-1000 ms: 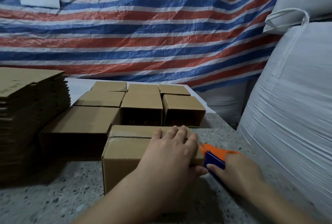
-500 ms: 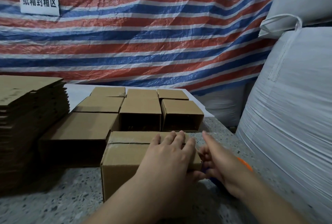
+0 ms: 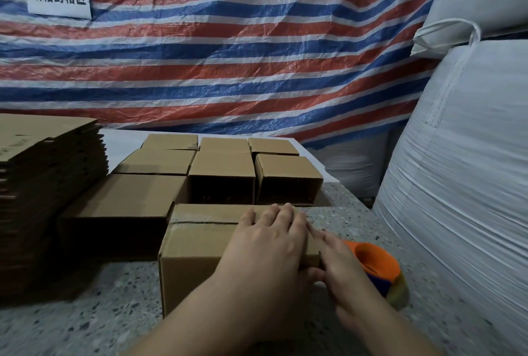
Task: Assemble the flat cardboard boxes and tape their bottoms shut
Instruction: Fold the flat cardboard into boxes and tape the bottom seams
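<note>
A small cardboard box [image 3: 197, 252] stands on the speckled table [image 3: 85, 324] in front of me, with clear tape across the seam of its upper face. My left hand [image 3: 268, 244] lies flat on top of it, fingers spread, thumb over the right end. My right hand [image 3: 340, 267] presses flat against the box's right end and holds nothing. The orange and blue tape dispenser [image 3: 380, 272] with its tape roll lies on the table just right of that hand.
A tall stack of flat cardboard blanks [image 3: 43, 184] fills the left. Several assembled boxes [image 3: 223, 172] stand in rows behind the one I hold. Big white woven sacks [image 3: 463, 184] crowd the right edge. A striped tarp [image 3: 228, 55] hangs behind.
My right hand let go of the tape dispenser, which now lies on the table, and moved left to press the box's right end. My left hand stayed on the box.
</note>
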A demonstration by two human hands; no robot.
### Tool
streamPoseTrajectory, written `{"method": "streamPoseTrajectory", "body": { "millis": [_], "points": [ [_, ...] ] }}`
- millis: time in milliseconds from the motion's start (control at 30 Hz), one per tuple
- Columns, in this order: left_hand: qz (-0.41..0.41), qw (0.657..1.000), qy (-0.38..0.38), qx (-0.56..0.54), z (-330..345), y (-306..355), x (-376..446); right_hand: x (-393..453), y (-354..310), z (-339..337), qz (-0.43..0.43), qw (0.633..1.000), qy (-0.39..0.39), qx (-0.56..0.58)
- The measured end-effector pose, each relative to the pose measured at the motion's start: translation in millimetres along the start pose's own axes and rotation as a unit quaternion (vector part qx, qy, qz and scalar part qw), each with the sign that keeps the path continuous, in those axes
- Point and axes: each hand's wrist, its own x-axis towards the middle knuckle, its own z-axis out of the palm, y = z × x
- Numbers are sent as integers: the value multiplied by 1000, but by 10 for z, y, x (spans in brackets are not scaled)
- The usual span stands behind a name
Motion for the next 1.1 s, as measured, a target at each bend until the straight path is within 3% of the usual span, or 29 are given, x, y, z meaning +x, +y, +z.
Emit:
{"method": "streamPoseTrajectory", "body": {
  "millis": [167,233,367,467,567,700,800,900,1000,1100],
  "points": [
    [-1,1000,-16,-11,-23,-21,-1,-162,-14,-11,-129,990,-43,-33],
    [7,1000,-16,-17,-21,-43,-16,-197,31,69,-122,990,-62,-39],
    [12,1000,-2,-25,-7,-43,-32,-241,255,213,-95,995,-14,37],
    [19,999,4,-30,15,-47,-31,-251,359,153,-94,995,-5,12],
    [39,996,42,-68,-18,-71,-48,-257,275,81,-80,996,-9,-31],
    [72,981,152,-96,-111,-176,-191,-237,126,38,-145,988,-46,-40],
    [34,945,291,-148,-1,-333,-454,-218,169,4,-194,974,-103,-53],
    [-109,873,382,-282,231,-556,-774,-194,268,-14,-195,967,-143,-75],
    [-242,795,296,-471,430,-667,-945,-186,339,36,-179,973,-130,-70],
    [-240,750,274,-552,433,-712,-890,-201,189,162,-183,981,-29,-61]
  ]
}}
